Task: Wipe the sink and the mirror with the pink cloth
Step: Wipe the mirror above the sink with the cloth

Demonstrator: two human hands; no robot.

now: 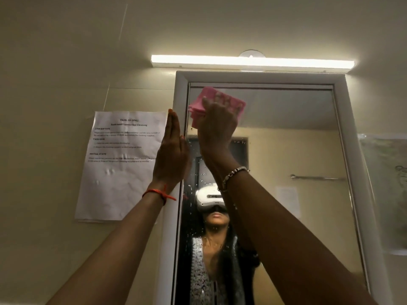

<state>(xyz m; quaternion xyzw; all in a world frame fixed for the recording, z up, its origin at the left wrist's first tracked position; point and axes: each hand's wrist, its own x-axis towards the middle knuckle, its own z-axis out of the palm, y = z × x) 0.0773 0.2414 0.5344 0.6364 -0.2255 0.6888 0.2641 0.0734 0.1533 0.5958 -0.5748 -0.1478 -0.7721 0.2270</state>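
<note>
Head view: pink cloth [217,104] is pressed flat against mirror [286,133] by right hand [217,128]; left hand [172,148] is held open, empty.

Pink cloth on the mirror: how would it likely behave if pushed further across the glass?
The pink cloth looks soft and floppy: folded layers bunch under the right hand. It probably slides easily, since droplets dot the mirror. Its loose edges may trail or unfold.
</note>
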